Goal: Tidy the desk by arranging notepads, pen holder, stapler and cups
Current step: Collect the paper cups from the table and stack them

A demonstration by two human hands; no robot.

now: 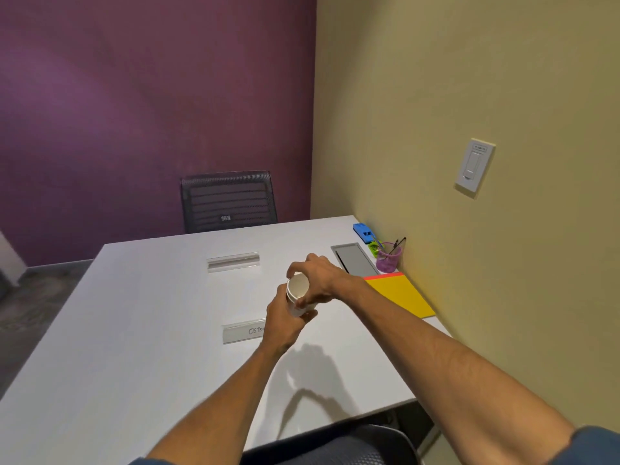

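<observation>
A small office meeting room — a white table [134, 330] fills the lower frame, with clear name-plate holders [233, 261], a mesh office chair [229, 201] at centre against the purple wall [134, 112], and a flush cable hatch [355, 259] at right.

Two bare forearms extend from the lower edge of the view, uncovered from wrist to near the elbow. The left hand [285, 317] and right hand [320, 276] wear no gloves, rings, watch or bands that can be seen. A blue sleeve [593, 446] ends high on the right arm; a sliver of matching blue cloth [147, 461] shows at the left arm's base.
</observation>
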